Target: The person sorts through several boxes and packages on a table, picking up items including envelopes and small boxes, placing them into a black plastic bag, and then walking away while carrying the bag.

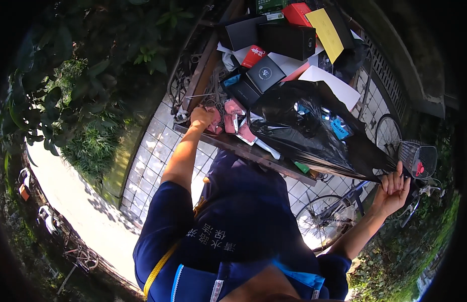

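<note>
My left hand (pixel 202 115) is closed on a pink packet (pixel 213 126) at the cart's left front corner. Beside it lie more pink packets (pixel 234 106) and grey cords or wires (pixel 218 100). My right hand (pixel 394 187), at the lower right, pinches the stretched edge of a black plastic bag (pixel 289 118). Some blue packets (pixel 339 128) show in the bag.
The cart (pixel 193 84) holds black boxes (pixel 266 70), red boxes (pixel 298 12), a yellow envelope (pixel 326 32) and white sheets (pixel 334 93). Bicycles (pixel 319 221) stand at the right on tiled paving (pixel 148 146). Bushes (pixel 82 146) border the left.
</note>
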Action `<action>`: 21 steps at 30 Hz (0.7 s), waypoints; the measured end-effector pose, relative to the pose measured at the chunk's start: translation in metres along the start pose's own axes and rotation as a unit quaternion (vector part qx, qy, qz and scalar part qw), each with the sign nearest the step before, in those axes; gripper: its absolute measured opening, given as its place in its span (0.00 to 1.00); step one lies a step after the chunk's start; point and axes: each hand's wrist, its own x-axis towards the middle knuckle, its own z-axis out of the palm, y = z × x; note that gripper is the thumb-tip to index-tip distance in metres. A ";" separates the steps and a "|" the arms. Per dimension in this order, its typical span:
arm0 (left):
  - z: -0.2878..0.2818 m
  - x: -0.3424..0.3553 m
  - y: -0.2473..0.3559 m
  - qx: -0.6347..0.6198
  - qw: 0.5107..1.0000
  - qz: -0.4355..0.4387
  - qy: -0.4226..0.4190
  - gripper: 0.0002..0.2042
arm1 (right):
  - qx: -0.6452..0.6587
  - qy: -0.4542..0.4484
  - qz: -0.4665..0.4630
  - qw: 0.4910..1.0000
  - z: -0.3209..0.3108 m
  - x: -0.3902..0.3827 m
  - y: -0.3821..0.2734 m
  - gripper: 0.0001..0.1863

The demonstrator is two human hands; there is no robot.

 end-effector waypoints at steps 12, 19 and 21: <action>0.084 0.030 -0.011 -0.064 0.974 -0.193 0.100 0.43 | -0.061 0.047 0.018 0.997 0.001 -0.024 0.015 0.27; 0.100 0.049 -0.010 -0.011 0.992 -0.091 0.085 0.34 | -0.049 0.081 0.015 0.995 0.010 -0.031 0.023 0.27; 0.117 0.075 -0.050 -0.060 0.994 0.025 0.083 0.27 | -0.043 0.087 0.009 0.995 0.019 -0.028 0.027 0.27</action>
